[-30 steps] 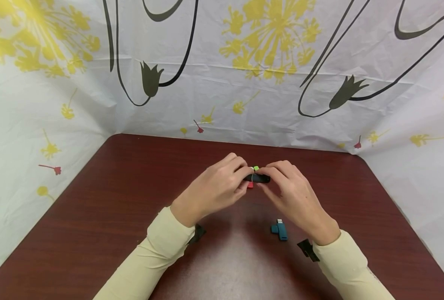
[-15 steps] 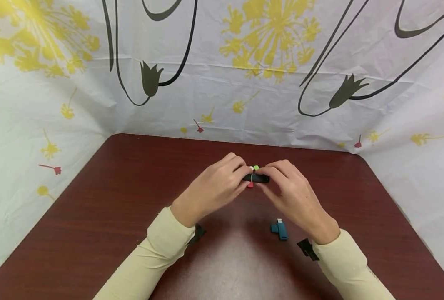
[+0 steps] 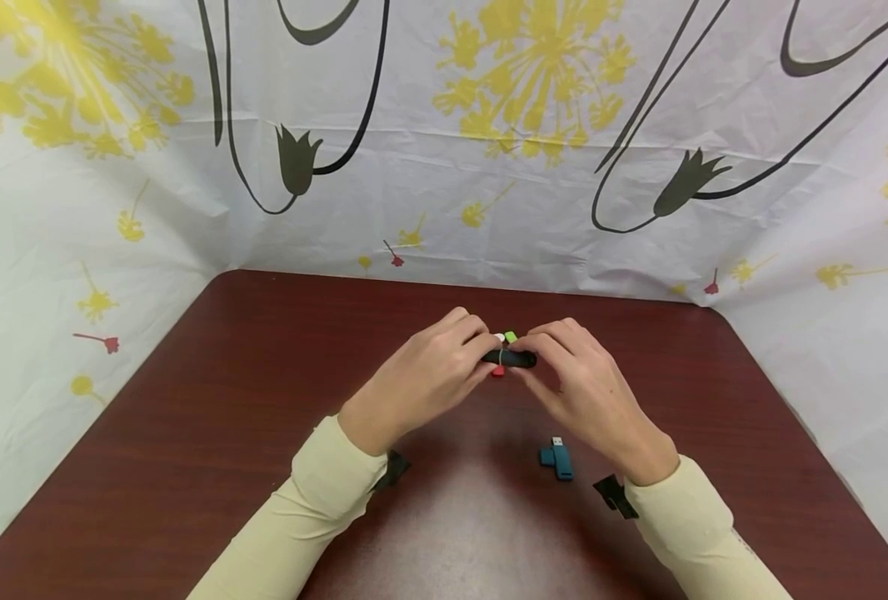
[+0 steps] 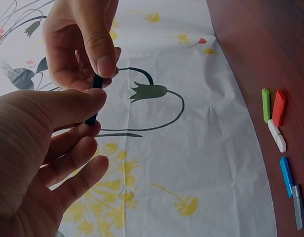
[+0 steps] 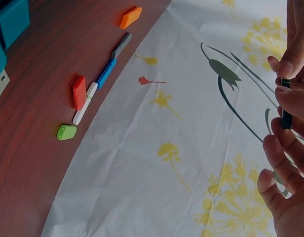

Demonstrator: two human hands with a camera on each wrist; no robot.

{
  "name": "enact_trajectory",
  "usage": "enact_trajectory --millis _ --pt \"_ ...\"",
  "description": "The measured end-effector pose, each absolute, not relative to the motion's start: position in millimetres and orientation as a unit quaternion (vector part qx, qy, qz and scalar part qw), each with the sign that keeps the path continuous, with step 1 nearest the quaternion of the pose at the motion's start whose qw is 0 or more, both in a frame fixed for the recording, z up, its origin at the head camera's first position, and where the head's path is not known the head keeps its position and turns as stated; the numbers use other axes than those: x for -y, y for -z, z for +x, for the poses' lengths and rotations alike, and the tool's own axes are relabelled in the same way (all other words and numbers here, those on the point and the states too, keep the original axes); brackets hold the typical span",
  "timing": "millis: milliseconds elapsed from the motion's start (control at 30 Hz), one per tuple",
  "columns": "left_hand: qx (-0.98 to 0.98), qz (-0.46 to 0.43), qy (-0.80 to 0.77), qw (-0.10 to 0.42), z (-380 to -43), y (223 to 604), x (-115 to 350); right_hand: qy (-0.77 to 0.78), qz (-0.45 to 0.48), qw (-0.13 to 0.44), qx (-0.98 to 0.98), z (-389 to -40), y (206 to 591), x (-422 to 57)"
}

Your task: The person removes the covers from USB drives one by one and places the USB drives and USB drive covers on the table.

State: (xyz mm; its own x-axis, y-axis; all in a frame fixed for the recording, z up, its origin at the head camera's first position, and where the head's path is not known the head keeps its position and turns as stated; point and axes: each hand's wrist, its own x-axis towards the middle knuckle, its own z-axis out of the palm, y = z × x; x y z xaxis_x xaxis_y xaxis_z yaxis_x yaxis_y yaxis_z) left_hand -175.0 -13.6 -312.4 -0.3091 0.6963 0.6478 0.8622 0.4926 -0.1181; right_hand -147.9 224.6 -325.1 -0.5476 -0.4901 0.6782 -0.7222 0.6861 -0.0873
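Observation:
Above the far half of the table, both hands hold a small black USB stick (image 3: 516, 359) by its two ends. A thin pale seam crosses its middle. My left hand (image 3: 431, 371) pinches the left end between thumb and fingers, its other fingers loosely spread in the left wrist view. The right end is pinched by my right hand (image 3: 592, 392). Fingertips of the two hands almost meet at the stick (image 5: 286, 116), and they hide part of it. On the table nearer to me lies a teal USB stick (image 3: 562, 461), its metal plug showing.
Behind the hands, at the table's far part, lie small green (image 4: 266, 105), red (image 4: 279, 106), white (image 4: 277, 136), blue (image 4: 286, 176) and grey sticks (image 4: 298, 207), plus an orange stick (image 5: 131, 18). A patterned white sheet (image 3: 414, 192) hangs around the dark red table (image 3: 189, 433).
Both hands keep their grip on the black USB stick almost unmoved. The whole head view has shifted very slightly.

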Motion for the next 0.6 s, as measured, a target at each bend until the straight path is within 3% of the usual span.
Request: enact_trajectory --millis 600 --pt "0.800 -0.485 0.138 0.324 -174.6 311.2 13.7 -0.181 0.350 0.315 0.864 -149.2 323.4 -229.0"
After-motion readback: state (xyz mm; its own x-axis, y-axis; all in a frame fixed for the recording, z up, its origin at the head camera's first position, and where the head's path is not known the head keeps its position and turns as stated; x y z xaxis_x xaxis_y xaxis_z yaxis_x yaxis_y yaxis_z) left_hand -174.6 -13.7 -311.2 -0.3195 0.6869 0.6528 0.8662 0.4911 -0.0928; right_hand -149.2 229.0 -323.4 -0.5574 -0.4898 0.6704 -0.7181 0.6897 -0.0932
